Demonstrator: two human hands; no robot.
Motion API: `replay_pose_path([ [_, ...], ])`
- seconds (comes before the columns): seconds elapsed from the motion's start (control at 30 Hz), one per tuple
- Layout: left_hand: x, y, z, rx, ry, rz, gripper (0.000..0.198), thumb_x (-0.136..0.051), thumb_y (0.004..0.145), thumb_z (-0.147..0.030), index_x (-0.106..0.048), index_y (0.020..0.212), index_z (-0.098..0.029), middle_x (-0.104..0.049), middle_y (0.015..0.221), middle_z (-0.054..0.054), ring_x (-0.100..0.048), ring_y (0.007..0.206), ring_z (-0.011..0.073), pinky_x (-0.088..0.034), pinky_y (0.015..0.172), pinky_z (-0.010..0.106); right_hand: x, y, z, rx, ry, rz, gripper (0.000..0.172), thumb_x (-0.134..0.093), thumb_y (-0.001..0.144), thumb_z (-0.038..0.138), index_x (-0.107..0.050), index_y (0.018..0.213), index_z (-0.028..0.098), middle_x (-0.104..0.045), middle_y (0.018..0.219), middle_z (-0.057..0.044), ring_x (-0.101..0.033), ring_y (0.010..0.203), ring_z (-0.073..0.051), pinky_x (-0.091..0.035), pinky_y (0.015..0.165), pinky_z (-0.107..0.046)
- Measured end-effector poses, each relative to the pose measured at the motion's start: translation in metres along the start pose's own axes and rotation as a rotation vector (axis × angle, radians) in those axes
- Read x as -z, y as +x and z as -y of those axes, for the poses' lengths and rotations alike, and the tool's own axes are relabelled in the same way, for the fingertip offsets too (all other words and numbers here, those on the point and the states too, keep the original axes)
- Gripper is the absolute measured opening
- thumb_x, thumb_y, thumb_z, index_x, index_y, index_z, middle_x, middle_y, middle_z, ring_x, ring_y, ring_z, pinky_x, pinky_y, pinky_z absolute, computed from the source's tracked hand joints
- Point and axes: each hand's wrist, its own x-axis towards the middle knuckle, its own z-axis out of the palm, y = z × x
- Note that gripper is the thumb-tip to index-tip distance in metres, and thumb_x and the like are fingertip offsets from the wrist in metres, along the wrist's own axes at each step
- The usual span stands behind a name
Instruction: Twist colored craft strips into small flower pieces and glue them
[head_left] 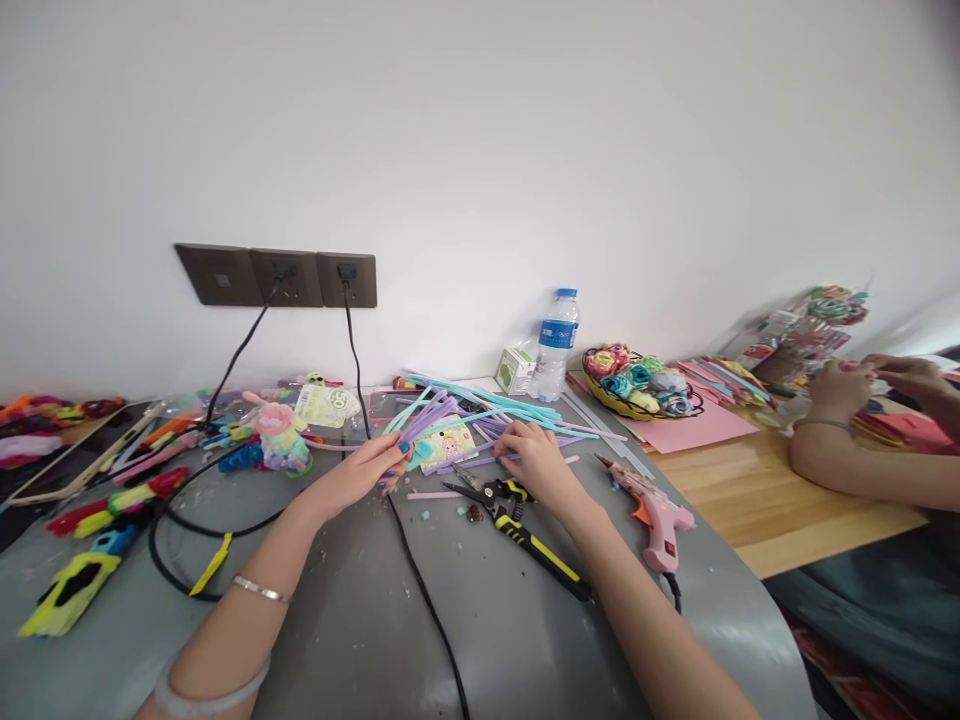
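My left hand point(365, 470) lies on the grey mat point(352, 610), fingers loosely stretched toward a pile of purple and teal strips point(480, 412). My right hand point(534, 455) rests palm down on the same strips, fingers spread over them. Between the hands lies a small card with a cartoon face point(447, 441). Just in front of my right hand lie yellow-and-black pliers point(517, 520). A pink glue gun point(654, 512) sits to the right of my right forearm.
A black cable point(420, 590) runs from the wall sockets point(277, 277) across the mat. A water bottle point(556, 345), a small green box point(514, 370) and a basket of fabric roses point(639, 383) stand at the back. A plush toy point(279, 432) and colourful items lie left. Another person's hands point(874, 385) work at the right.
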Motion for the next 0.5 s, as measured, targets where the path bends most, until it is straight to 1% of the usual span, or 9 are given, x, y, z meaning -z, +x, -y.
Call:
replay_pose_path([
  [0.07,0.000,0.001,0.001,0.000,-0.025,-0.030,0.032,-0.058,0.085,-0.048,-0.044,0.081,-0.020,-0.031,0.067,-0.006,-0.029,0.057,0.0098,-0.029,0.056,0.026,0.004,0.000,-0.001,0.049,0.074,-0.016,0.018,-0.049,0.086,0.011,-0.064,0.084,0.020,-0.065,0.097,-0.009,-0.054,0.093,-0.027,-0.040,0.082,-0.041],
  [0.13,-0.001,0.003,0.003,-0.002,-0.042,-0.056,0.031,-0.059,0.085,-0.048,-0.047,0.087,-0.019,-0.032,0.067,-0.007,-0.030,0.057,0.0097,-0.030,0.056,0.026,0.011,-0.001,-0.002,0.061,0.201,-0.082,0.017,-0.045,0.089,0.014,-0.061,0.088,0.019,-0.065,0.093,-0.008,-0.054,0.089,-0.025,-0.041,0.080,-0.038],
  [0.17,-0.001,0.003,0.004,-0.006,-0.045,-0.070,0.030,-0.058,0.086,-0.047,-0.049,0.089,-0.019,-0.033,0.068,-0.006,-0.031,0.057,0.0097,-0.030,0.056,0.026,0.016,-0.001,-0.001,0.051,0.264,-0.138,0.016,-0.044,0.090,0.015,-0.060,0.090,0.019,-0.064,0.091,-0.008,-0.054,0.087,-0.024,-0.042,0.079,-0.036],
  [0.23,-0.001,0.004,0.005,-0.016,-0.045,-0.090,0.029,-0.058,0.086,-0.047,-0.050,0.090,-0.019,-0.036,0.069,-0.006,-0.034,0.058,0.0099,-0.032,0.056,0.025,0.025,-0.003,0.002,0.004,0.348,-0.291,0.014,-0.045,0.091,0.018,-0.059,0.092,0.020,-0.063,0.089,-0.006,-0.054,0.082,-0.022,-0.042,0.076,-0.034],
  [0.33,-0.002,0.003,0.003,-0.017,-0.016,-0.071,0.030,-0.055,0.087,-0.047,-0.054,0.090,-0.017,-0.043,0.072,-0.003,-0.041,0.061,0.0109,-0.035,0.056,0.025,0.041,-0.006,0.012,-0.091,0.471,-0.528,0.011,-0.051,0.089,0.021,-0.062,0.092,0.020,-0.062,0.081,-0.003,-0.054,0.074,-0.019,-0.042,0.072,-0.032],
  [0.4,-0.002,0.002,0.001,-0.015,0.044,-0.025,0.031,-0.055,0.088,-0.047,-0.058,0.092,-0.016,-0.048,0.073,-0.002,-0.045,0.062,0.0117,-0.037,0.056,0.025,0.052,-0.008,0.021,-0.122,0.640,-0.656,0.013,-0.055,0.089,0.025,-0.065,0.096,0.020,-0.064,0.082,-0.003,-0.056,0.073,-0.018,-0.042,0.069,-0.031],
  [0.47,-0.002,0.001,-0.001,-0.023,0.116,0.015,0.032,-0.055,0.088,-0.045,-0.062,0.096,-0.015,-0.055,0.076,0.000,-0.050,0.062,0.0124,-0.041,0.056,0.025,0.064,-0.010,0.029,-0.121,0.838,-0.771,0.014,-0.062,0.086,0.029,-0.066,0.096,0.020,-0.066,0.086,-0.003,-0.059,0.076,-0.017,-0.044,0.067,-0.029],
  [0.5,-0.001,0.001,-0.002,-0.029,0.146,0.023,0.032,-0.056,0.087,-0.044,-0.063,0.099,-0.015,-0.059,0.079,0.002,-0.053,0.063,0.0128,-0.043,0.056,0.025,0.070,-0.011,0.033,-0.142,0.939,-0.805,0.015,-0.065,0.085,0.031,-0.067,0.095,0.021,-0.066,0.087,-0.003,-0.059,0.075,-0.017,-0.044,0.065,-0.028],
])
